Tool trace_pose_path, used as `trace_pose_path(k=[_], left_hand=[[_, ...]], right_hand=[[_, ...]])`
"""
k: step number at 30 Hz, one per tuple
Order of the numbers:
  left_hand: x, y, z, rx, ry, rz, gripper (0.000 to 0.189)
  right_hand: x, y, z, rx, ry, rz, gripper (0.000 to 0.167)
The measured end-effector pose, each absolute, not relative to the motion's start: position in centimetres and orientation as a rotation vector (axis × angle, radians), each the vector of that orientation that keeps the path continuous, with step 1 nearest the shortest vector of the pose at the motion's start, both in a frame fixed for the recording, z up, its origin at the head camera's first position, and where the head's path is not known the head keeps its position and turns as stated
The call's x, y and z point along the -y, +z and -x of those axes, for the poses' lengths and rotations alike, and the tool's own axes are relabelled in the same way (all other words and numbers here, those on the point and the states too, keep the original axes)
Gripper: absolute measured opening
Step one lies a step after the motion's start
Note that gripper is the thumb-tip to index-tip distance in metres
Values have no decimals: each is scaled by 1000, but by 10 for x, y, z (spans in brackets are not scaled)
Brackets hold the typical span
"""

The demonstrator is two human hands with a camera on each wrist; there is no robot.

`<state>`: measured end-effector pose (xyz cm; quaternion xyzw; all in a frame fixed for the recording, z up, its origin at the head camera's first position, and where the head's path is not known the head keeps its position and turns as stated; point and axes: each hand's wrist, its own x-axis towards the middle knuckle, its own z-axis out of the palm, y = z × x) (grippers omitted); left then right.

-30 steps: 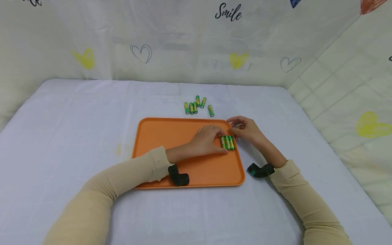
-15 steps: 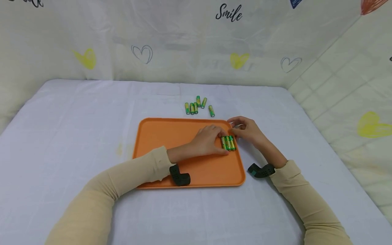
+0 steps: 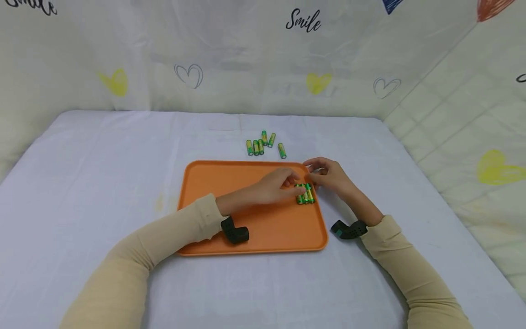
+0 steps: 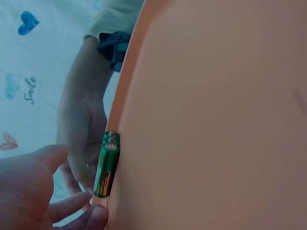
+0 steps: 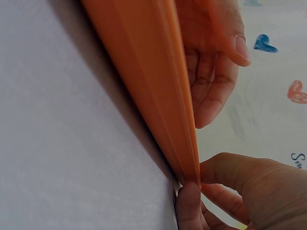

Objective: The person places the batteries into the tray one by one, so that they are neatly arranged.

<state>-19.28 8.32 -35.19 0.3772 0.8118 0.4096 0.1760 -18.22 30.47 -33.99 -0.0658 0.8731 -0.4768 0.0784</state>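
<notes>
Several green and gold batteries point(image 3: 306, 197) lie side by side in a row inside the right rim of an orange tray point(image 3: 255, 237). In the left wrist view the near end of the row shows as one battery point(image 4: 107, 165) against the tray wall. My left hand point(image 3: 273, 187) hovers over the tray just left of the row, thumb raised above the batteries and apart from the other fingers, holding nothing. At the tray's far right corner my right hand point(image 3: 333, 176) pinches the rim between thumb and finger, as the right wrist view shows.
Beyond the tray's far edge, several more loose batteries point(image 3: 260, 146) lie on the white cloth point(image 3: 123, 155), one battery point(image 3: 281, 151) a little apart to the right. A patterned white curtain point(image 3: 246, 55) stands behind the table.
My left thumb has lifted away from the near end of the battery row, and the hand has drawn slightly left. The right hand stays at the tray corner.
</notes>
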Motion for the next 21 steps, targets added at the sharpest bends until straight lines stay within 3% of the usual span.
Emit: trace_pose_path(k=[21], left_hand=[[-47,-333,209,-2278,1272,-1067,31]], right_hand=[[-304,-341,183,-2619,-1389,145,43]])
